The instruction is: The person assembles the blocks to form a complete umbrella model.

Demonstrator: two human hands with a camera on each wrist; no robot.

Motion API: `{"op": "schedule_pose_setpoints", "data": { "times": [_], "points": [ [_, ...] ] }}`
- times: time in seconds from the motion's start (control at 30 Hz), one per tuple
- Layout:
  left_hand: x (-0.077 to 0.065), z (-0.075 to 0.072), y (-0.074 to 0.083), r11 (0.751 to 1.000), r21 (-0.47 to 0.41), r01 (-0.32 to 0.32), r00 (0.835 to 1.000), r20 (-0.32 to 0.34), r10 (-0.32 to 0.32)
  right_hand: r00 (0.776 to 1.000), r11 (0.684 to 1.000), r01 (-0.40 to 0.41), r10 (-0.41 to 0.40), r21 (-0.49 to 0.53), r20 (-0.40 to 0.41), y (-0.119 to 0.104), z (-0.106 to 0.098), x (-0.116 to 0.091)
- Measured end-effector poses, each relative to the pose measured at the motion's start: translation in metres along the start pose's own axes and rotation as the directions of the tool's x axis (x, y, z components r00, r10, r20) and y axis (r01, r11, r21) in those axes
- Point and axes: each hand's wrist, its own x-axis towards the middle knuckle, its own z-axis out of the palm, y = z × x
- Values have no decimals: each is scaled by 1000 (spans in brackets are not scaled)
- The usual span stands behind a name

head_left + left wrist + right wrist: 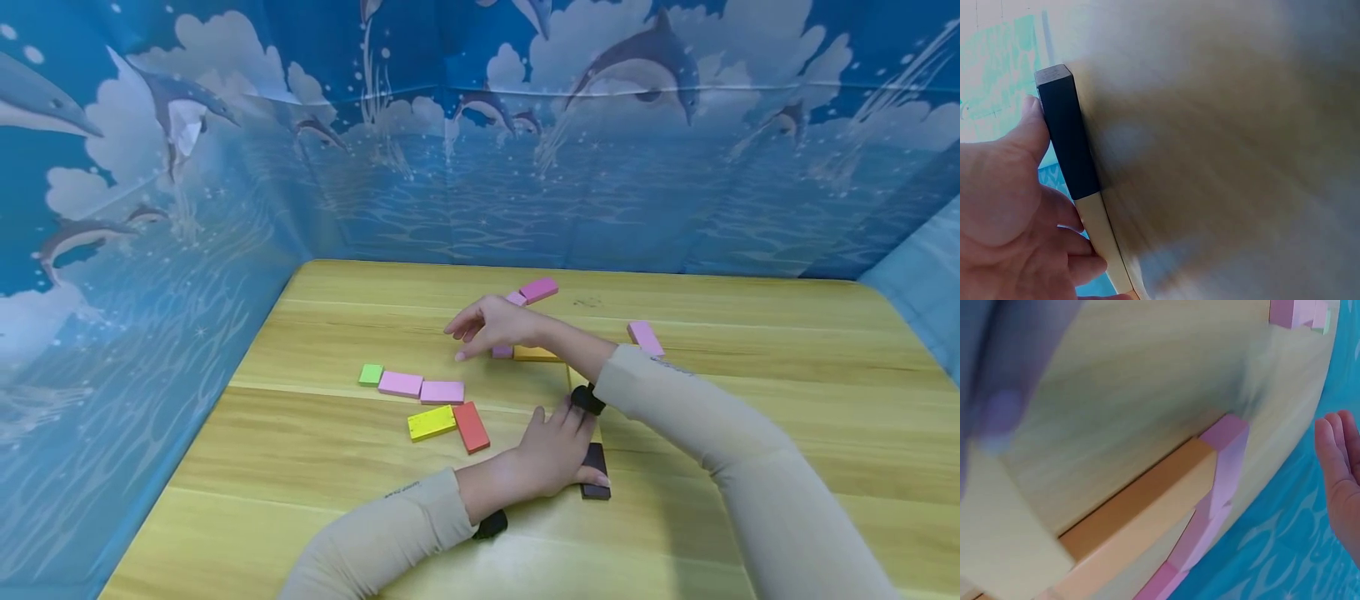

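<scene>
My left hand (555,450) lies against a row of blocks, palm down, with its fingers stretched forward. Its thumb touches the side of a black block (1069,137), and the fingertips touch a pale yellow block (1104,234) set end to end with it. My right hand (491,325) hovers over the far part of the layout, fingers loosely bent, holding nothing. Below it, an orange block (1141,494) meets a lilac block (1229,450) at a corner. More pink blocks (1188,544) continue from there, partly hidden by the right hand in the head view.
Left of the hands lie a green block (371,375), two lilac blocks (401,384), a yellow block (431,423) and a red block (472,427). A dark pink block (539,289) is farther back; another pink block (646,337) lies right. A dolphin-print curtain (450,192) borders the table.
</scene>
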Motion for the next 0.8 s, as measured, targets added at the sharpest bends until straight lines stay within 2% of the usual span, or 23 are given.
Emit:
{"op": "schedule_pose_setpoints", "data": {
  "times": [0.13,0.27,0.43,0.63,0.8],
  "points": [
    [0,0,1,1000,22,5,1000,-9,-5,998,999,43,-43,-6,37,0,7,5],
    [-2,-1,2,1000,29,10,1000,-6,-9,997,999,34,-33,-15,65,1,14,10],
    [-3,0,0,1000,13,2,998,-70,-1,994,997,13,-4,-80,106,1,23,19],
    [-4,3,-3,999,45,-13,987,-161,20,986,987,53,-28,-149,165,1,30,25],
    [-4,3,-2,996,87,-24,982,-187,40,979,977,76,-35,-200,202,2,32,25]
  ]
}}
